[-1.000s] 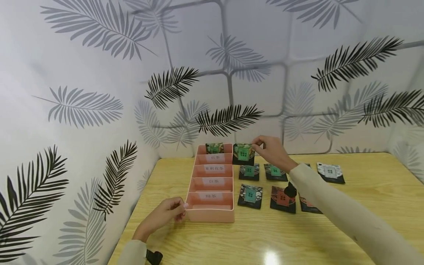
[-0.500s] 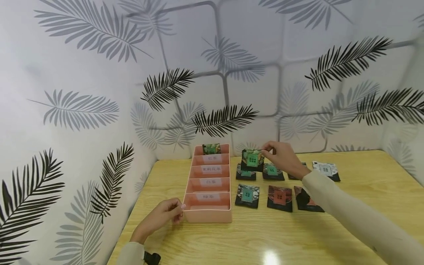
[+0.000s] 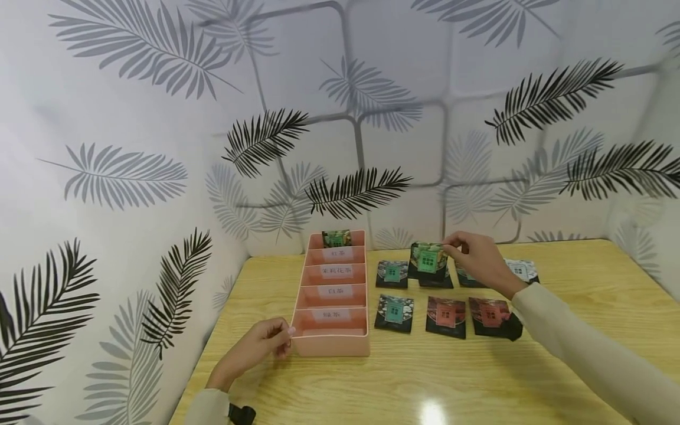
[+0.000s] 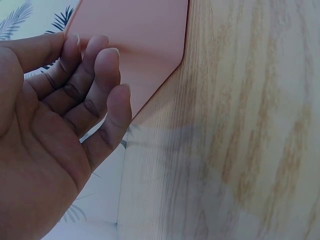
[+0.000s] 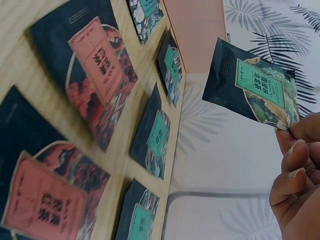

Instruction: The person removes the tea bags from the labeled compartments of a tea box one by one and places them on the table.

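Note:
My right hand (image 3: 480, 260) pinches a tea sachet (image 3: 428, 260) by its upper right corner and holds it raised over the back row of sachets. In the right wrist view that sachet (image 5: 252, 85) is dark, with a green label and a leafy print, gripped between thumb and fingertip. On the left, my left hand (image 3: 257, 348) pinches the front left corner of a pink divided box (image 3: 329, 346). The left wrist view has the fingers (image 4: 107, 67) bent at the box wall (image 4: 145, 30), the thumb tip hidden behind its edge. Another green sachet (image 3: 337, 238) stands in the rearmost compartment.
Right of the box, several sachets lie in two rows, among them a teal one (image 3: 394, 313), a red one (image 3: 445, 317) and a white one (image 3: 523, 270). A leaf-patterned curtain (image 3: 393, 147) hangs behind the wooden table (image 3: 382, 389).
My right hand has carried the green sachet rightward, from beside the box's back end to above the back row. The left hand stays at the box corner. The view has shifted slightly.

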